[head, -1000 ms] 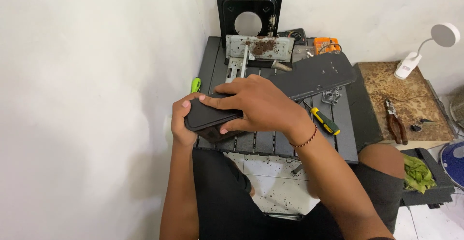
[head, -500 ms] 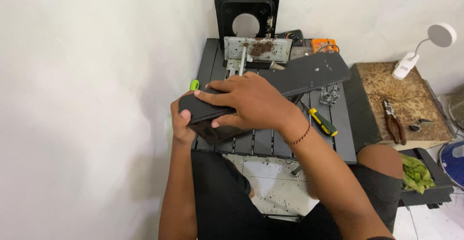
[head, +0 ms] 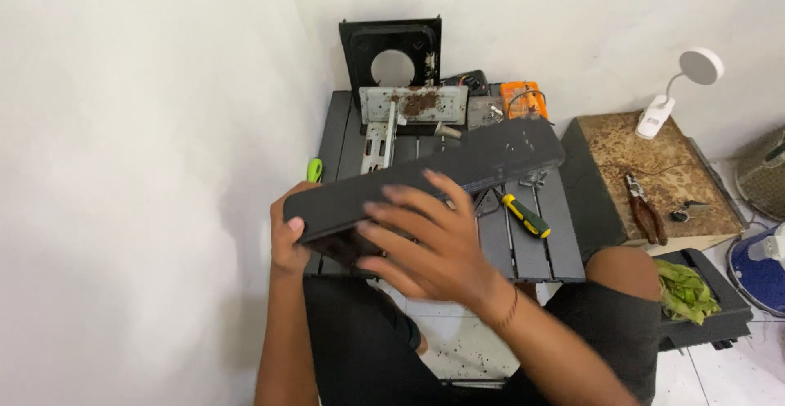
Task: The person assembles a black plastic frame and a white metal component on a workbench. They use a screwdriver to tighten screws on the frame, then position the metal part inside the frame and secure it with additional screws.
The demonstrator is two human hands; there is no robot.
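Note:
A long black rectangular casing (head: 458, 169) is lifted over a low dark slatted table (head: 556, 234), its far end pointing to the upper right. My left hand (head: 286, 242) grips its near left end, thumb on the top edge. My right hand (head: 429, 246) lies spread across the near face of the casing with the fingers apart. A yellow-and-black screwdriver (head: 525, 215) lies on the table just right of my right hand.
At the table's back stand a black square frame with a round hole (head: 392, 50), a rusty metal plate (head: 413, 105), and an orange box (head: 523, 98). A green tool (head: 314, 169) lies left. Pliers (head: 646, 210) and a white lamp (head: 675, 91) sit on the brown stand.
The casing has been raised and tilted toward me. My right hand has slid from its top down onto its near face, fingers spreading.

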